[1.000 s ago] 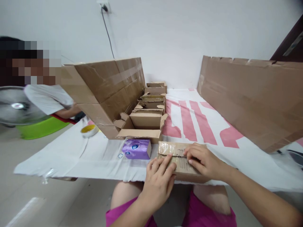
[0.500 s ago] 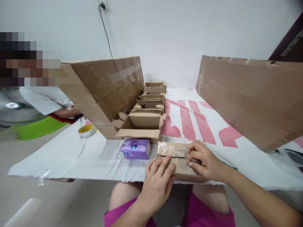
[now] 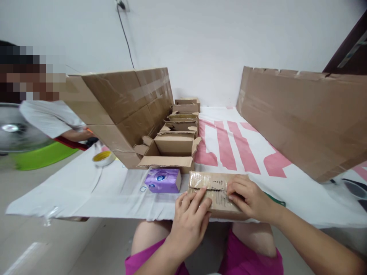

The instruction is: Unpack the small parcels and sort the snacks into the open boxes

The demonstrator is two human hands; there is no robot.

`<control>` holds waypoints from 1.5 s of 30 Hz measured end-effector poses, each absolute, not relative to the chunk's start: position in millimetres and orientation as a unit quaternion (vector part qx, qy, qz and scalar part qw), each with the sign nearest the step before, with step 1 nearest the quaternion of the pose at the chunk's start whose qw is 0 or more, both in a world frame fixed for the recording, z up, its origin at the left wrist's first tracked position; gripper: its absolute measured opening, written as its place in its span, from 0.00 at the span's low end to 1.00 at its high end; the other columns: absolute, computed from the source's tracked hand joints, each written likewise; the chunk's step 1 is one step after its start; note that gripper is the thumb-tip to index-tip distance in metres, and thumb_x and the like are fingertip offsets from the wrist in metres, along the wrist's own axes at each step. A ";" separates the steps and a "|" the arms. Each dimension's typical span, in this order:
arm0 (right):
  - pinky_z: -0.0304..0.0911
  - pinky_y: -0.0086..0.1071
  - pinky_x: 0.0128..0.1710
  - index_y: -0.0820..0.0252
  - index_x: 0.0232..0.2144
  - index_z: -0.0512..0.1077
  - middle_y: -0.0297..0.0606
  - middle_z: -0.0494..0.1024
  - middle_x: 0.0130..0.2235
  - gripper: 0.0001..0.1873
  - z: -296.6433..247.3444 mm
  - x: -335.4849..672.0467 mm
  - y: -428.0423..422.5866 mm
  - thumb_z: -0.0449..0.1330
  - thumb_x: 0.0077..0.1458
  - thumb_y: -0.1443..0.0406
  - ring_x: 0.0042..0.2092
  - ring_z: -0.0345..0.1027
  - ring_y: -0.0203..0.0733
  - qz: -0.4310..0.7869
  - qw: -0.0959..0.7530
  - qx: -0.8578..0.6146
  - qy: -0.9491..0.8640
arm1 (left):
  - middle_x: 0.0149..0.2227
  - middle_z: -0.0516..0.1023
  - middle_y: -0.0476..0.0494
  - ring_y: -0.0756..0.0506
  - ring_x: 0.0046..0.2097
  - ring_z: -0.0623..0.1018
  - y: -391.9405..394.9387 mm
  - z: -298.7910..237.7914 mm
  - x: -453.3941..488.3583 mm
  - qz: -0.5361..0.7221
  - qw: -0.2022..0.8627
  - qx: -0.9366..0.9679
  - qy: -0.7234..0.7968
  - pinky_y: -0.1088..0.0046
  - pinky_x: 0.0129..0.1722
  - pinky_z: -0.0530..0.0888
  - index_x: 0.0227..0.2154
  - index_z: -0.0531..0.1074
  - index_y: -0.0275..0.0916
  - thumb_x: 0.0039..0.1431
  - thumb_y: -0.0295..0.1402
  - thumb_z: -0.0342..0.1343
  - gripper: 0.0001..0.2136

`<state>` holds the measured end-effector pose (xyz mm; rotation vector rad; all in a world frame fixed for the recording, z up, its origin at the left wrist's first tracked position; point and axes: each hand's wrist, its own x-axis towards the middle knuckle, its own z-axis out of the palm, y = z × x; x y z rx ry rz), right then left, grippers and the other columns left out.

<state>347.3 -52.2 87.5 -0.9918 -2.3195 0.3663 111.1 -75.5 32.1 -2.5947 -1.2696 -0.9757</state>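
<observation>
A small closed cardboard box (image 3: 226, 204) lies at the table's front edge. Glossy clear tape (image 3: 197, 178) shows on its top, along with dark printed marks and a ragged seam. My left hand (image 3: 190, 212) rests on the box's left front part, fingers stretched out and somewhat spread. At the right end of the seam, the fingers of my right hand (image 3: 243, 194) are curled in a pinch against the top; what lies between the fingertips is hidden. A purple tissue pack (image 3: 163, 180) lies left of the box.
Several open cardboard boxes (image 3: 174, 147) stand in a row behind the tissue pack. Tall cardboard panels (image 3: 114, 103) rise left and right. A tape roll (image 3: 103, 158) lies at left, a green item (image 3: 275, 199) beyond my right wrist. Another person's arm (image 3: 76, 134) is at far left.
The view has shifted slightly. My right fingers have shifted a little on the box top, and more of the green item shows. My left hand stays in place.
</observation>
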 end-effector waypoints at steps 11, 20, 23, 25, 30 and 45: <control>0.62 0.35 0.37 0.59 0.32 0.69 0.40 0.73 0.33 0.05 89.0 345.5 -57.8 0.54 0.60 0.69 0.37 0.65 0.41 0.130 0.292 -0.359 -0.877 | 0.58 0.71 0.44 0.40 0.51 0.69 -75.5 30.8 110.8 -0.320 0.053 -0.850 -0.416 0.56 0.55 0.60 0.45 0.72 0.43 0.61 0.31 0.52 0.11; 0.63 0.33 0.36 0.57 0.33 0.68 0.36 0.72 0.32 0.04 93.3 347.8 -85.3 0.56 0.59 0.70 0.36 0.67 0.39 0.154 0.363 -0.349 -0.850 | 0.57 0.72 0.43 0.40 0.51 0.69 -72.3 31.2 111.6 -0.326 0.049 -0.848 -0.415 0.56 0.55 0.60 0.45 0.72 0.43 0.61 0.31 0.52 0.11; 0.63 0.32 0.35 0.57 0.32 0.67 0.35 0.72 0.31 0.05 94.9 353.4 -87.7 0.56 0.57 0.72 0.34 0.67 0.39 0.186 0.386 -0.388 -0.816 | 0.57 0.72 0.43 0.40 0.51 0.69 -72.3 30.7 111.7 -0.327 0.051 -0.847 -0.416 0.55 0.55 0.60 0.45 0.72 0.42 0.61 0.30 0.52 0.11; 0.63 0.31 0.35 0.56 0.31 0.67 0.34 0.72 0.31 0.07 100.1 357.2 -92.4 0.56 0.54 0.74 0.34 0.68 0.37 0.274 0.362 -0.362 -0.814 | 0.57 0.72 0.43 0.40 0.51 0.69 -72.6 30.5 111.4 -0.326 0.051 -0.847 -0.417 0.55 0.55 0.60 0.45 0.72 0.43 0.61 0.30 0.52 0.11; 0.63 0.26 0.35 0.56 0.30 0.73 0.31 0.76 0.31 0.13 94.4 365.4 -118.8 0.58 0.46 0.77 0.34 0.70 0.34 0.413 0.157 -0.321 -0.838 | 0.57 0.71 0.44 0.40 0.51 0.69 -73.3 28.9 108.9 -0.331 0.044 -0.849 -0.409 0.56 0.56 0.59 0.46 0.71 0.43 0.61 0.30 0.52 0.11; 0.51 0.32 0.29 0.62 0.26 0.71 0.46 0.79 0.35 0.11 -57.3 420.1 -167.9 0.52 0.41 0.77 0.35 0.74 0.49 0.200 -0.105 -0.658 -0.718 | 0.56 0.63 0.34 0.39 0.57 0.66 -68.4 31.9 95.3 -0.448 -0.016 -0.797 -0.405 0.57 0.55 0.66 0.49 0.64 0.39 0.59 0.26 0.53 0.15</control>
